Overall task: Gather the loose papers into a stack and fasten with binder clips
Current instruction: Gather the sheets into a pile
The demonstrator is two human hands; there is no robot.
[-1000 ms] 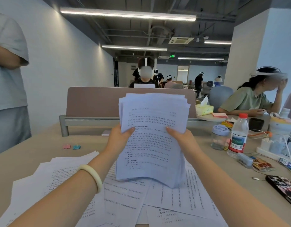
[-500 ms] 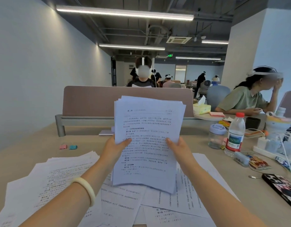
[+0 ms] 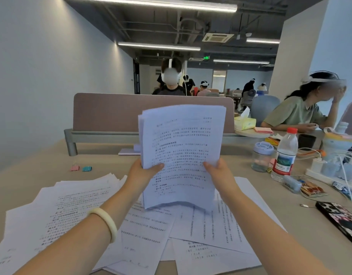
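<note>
table (image 3: 42, 175) | loose papers (image 3: 151, 235) | binder clips (image 3: 81, 168) | bottle (image 3: 284, 155) | phone (image 3: 339, 221)

A water bottle (image 3: 284, 155) and a lidded jar (image 3: 262, 156) are being kept at the right of the frame. A phone (image 3: 340, 220) is being left at the lower right, a tissue box (image 3: 244, 123) behind them.

Both forearms are bare, with no sleeves in view. Left hand (image 3: 140, 175): no rings visible. Right hand (image 3: 220, 173): no rings visible. Below the left grip, a smooth, pale cream, rounded bangle (image 3: 104, 222) encircles the wrist.
</note>
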